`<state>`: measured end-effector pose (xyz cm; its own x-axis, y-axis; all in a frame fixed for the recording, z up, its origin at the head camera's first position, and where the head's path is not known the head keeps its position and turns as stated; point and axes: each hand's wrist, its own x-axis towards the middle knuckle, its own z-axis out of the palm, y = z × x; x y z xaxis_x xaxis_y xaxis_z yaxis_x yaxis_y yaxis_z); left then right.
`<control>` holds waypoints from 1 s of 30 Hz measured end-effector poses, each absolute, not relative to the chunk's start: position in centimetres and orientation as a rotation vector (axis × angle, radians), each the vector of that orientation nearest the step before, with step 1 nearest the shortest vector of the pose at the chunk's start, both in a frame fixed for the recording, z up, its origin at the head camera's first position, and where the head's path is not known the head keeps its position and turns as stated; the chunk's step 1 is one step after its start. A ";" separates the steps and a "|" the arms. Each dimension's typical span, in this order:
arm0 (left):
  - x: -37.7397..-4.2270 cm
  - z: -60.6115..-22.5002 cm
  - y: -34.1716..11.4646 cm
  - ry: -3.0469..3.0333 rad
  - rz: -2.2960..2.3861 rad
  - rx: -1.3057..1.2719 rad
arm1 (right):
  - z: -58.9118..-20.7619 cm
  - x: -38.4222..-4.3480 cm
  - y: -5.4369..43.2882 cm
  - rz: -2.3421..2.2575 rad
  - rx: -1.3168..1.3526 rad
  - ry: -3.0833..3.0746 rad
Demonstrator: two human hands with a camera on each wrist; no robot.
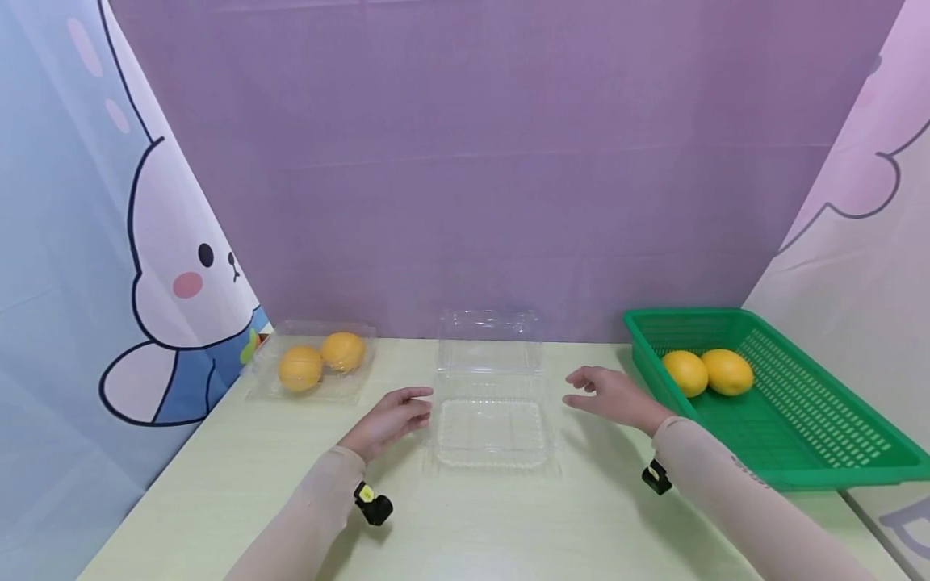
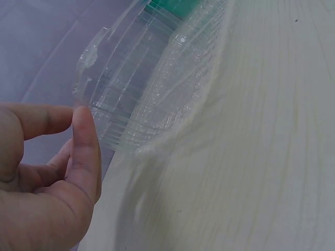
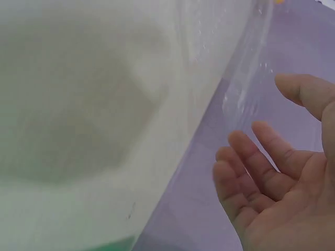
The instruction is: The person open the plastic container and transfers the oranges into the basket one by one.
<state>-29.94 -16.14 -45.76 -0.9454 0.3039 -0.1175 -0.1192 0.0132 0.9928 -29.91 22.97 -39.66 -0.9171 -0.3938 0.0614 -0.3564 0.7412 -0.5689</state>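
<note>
A clear plastic clamshell box [image 1: 491, 433] sits mid-table, its lid [image 1: 490, 355] raised at the back; nothing shows inside it. Just off its left side is my left hand [image 1: 392, 421], fingers bent loosely. In the left wrist view its thumb and a finger [image 2: 86, 151] overlap, with no object between them. My right hand [image 1: 613, 397] hovers to the right of the box, apart from it, fingers relaxed. The right wrist view shows that palm [image 3: 293, 193] holding nothing.
At the back left, another clear box [image 1: 356, 393] contains two round yellow-orange fruits [image 1: 300, 369]. A green plastic basket [image 1: 756, 456] on the right holds two yellow fruits [image 1: 728, 372]. Behind the table hangs a purple cloth [image 1: 494, 161], with printed cloth [image 1: 73, 242] at the left.
</note>
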 end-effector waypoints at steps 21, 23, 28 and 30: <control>-30.1 -45.9 -16.1 2.006 2.003 0.181 | -41.8 -29.2 21.2 -1.016 -0.510 2.759; -30.1 -45.9 -16.1 2.005 2.003 0.180 | -41.9 -29.2 21.1 -1.028 -0.512 2.749; -30.0 -45.8 -16.1 2.002 2.003 0.186 | -41.8 -28.8 21.0 -1.054 -0.522 2.727; -30.0 -45.8 -16.1 2.000 2.005 0.187 | -41.8 -28.6 21.0 -1.054 -0.535 2.729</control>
